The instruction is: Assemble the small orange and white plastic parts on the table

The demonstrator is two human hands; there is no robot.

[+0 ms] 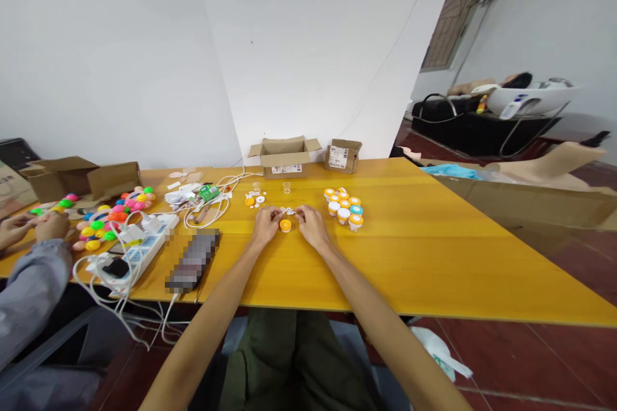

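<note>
Capped jars grouped rightward, seemingly finished | white pieces, clear cups apparently pending | left hand, right hand flank orange cap; grip: cannot tell

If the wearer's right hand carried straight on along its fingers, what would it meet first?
Probably the small white pieces just ahead of the right hand; depth is unclear, so they may be touching.

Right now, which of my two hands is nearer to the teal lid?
Right. Your right hand is to the left of the teal lid; your left hand is farther left, on the other side of the orange piece.
</note>
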